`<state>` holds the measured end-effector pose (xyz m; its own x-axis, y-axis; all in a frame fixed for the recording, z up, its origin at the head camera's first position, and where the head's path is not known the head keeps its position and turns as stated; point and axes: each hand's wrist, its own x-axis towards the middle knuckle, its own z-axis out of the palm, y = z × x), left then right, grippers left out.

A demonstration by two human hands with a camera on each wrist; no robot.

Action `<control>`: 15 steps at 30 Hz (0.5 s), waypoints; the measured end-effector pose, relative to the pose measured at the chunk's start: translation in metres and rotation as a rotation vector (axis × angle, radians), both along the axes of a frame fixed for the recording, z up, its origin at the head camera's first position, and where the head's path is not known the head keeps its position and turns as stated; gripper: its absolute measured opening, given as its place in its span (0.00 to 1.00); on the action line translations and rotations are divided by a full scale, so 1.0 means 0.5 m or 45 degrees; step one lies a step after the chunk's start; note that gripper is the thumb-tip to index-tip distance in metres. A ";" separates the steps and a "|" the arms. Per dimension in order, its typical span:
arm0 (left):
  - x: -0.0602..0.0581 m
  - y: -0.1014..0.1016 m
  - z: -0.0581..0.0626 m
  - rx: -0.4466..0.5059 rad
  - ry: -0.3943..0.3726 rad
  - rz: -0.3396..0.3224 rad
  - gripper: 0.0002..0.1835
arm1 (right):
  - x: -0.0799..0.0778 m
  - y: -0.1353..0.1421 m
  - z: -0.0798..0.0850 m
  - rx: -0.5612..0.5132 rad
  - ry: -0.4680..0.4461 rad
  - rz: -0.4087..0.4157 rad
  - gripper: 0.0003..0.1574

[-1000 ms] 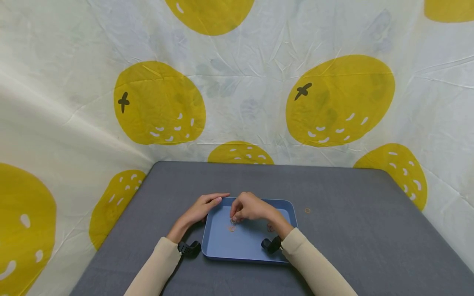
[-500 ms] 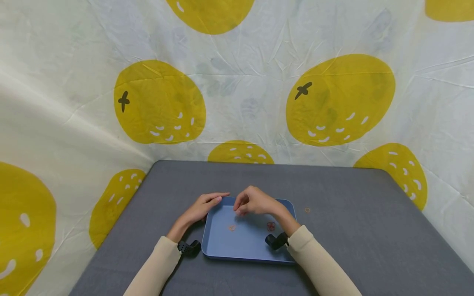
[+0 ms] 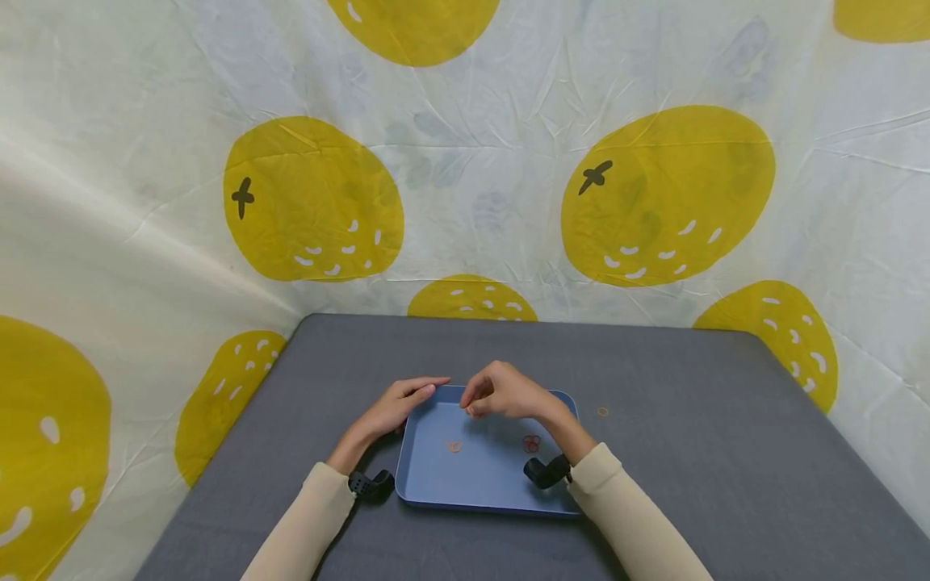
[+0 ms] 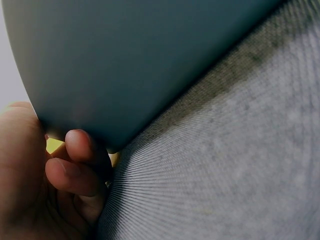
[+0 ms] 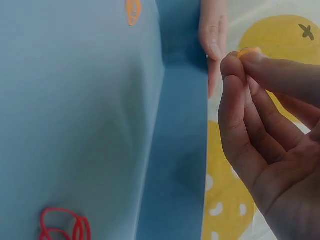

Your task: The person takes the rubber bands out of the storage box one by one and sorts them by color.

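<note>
My right hand [image 3: 506,392] is raised over the back part of the blue tray [image 3: 472,488]. Its thumb and forefinger pinch a small orange rubber band [image 5: 248,51], mostly hidden between the fingertips. At the tray's back left corner, my left hand [image 3: 392,407] grips the rim, with the thumb over the edge; in the left wrist view, curled fingers [image 4: 75,175] lie against the outer wall. Orange rubber bands [image 3: 454,447] lie on the tray's left half. A small cluster of red rubber bands [image 3: 532,444] sits on the right half, near my right wrist.
One orange rubber band [image 3: 603,411] lies on the grey tabletop [image 3: 683,452], to the right of the tray. Behind the table hangs a white cloth [image 3: 479,202] with large yellow fruit prints.
My right hand has lifted from the tray floor near the orange bands and shifted slightly right and back, pinching a rubber band. The red bands have come into fuller view. My left hand stays put.
</note>
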<state>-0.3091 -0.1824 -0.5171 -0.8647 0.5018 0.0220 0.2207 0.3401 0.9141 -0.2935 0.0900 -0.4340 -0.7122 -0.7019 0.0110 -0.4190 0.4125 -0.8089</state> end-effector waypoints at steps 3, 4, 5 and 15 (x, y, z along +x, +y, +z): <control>0.000 0.001 0.000 0.002 -0.007 -0.006 0.22 | 0.004 0.007 0.007 -0.014 -0.008 -0.011 0.07; -0.001 0.001 0.000 0.003 -0.006 -0.009 0.22 | 0.006 0.011 0.010 -0.019 -0.007 -0.017 0.07; -0.001 0.002 0.000 0.003 -0.005 -0.011 0.23 | 0.007 0.014 0.013 -0.023 -0.005 -0.023 0.07; 0.000 0.001 0.000 -0.011 -0.012 0.015 0.23 | 0.023 0.060 0.042 -0.043 0.036 -0.105 0.08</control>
